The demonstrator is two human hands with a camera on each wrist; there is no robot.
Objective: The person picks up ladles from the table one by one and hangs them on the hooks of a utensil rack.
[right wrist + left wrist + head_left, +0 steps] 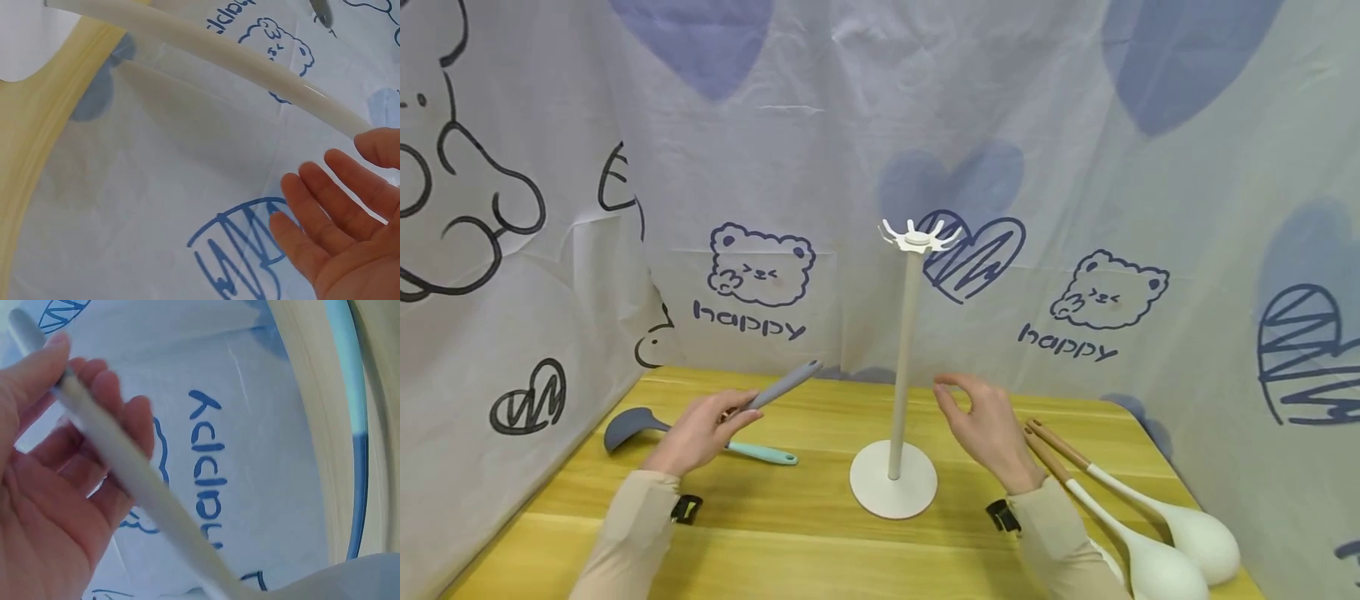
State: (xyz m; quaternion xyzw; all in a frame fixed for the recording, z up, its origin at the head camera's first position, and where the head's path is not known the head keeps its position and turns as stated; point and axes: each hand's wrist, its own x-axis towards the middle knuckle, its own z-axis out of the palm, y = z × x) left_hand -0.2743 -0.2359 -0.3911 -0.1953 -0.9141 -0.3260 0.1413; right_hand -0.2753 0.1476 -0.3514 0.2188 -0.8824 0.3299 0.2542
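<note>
My left hand [703, 427] grips a grey ladle [786, 385] by its handle, the tip pointing up and right. Its dark bowl shows to the left of the hand, and the left wrist view has fingers and thumb around the handle [137, 475]. Under that hand lies a utensil with a mint-green handle [763, 453]; its far end is hidden. A white utensil stand [904, 358] with a crown of hooks rises between the hands. My right hand [988, 425], fingers loosely bent and holding nothing, is just right of the pole, apart from it.
Two white ladles with wooden handles [1120, 500] lie at the right of the wooden table [790, 533], beside my right forearm. Another white piece [1105, 560] is partly hidden by the sleeve. A printed cloth [850, 125] hangs behind and along both sides.
</note>
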